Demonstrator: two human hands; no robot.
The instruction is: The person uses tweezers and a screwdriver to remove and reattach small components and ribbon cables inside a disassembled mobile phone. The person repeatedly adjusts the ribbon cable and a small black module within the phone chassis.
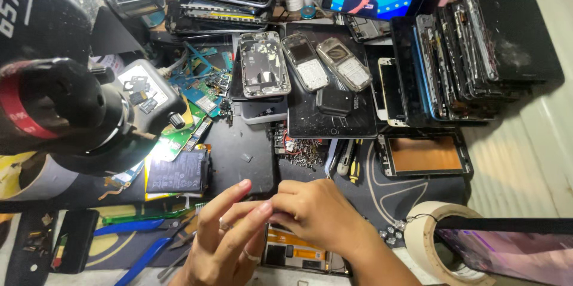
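My left hand (230, 235) and my right hand (316, 211) meet at the bottom centre of the head view, fingertips pinched together around something too small to make out. Just under them lies an opened phone (292, 253) showing an orange-and-white inside. A black flat battery (178, 172) rests to the left of my left hand. A pile of tiny screws (301, 152) sits just beyond my right hand.
A black microscope head (65, 101) looms at the left. Beyond lie a bare phone frame (262, 64), two old keypad phones (325, 64), a dark tablet (331, 113), a stack of broken screens (471, 47), and a masking-tape roll (433, 238) at right. Blue tweezers (143, 256) lie at left.
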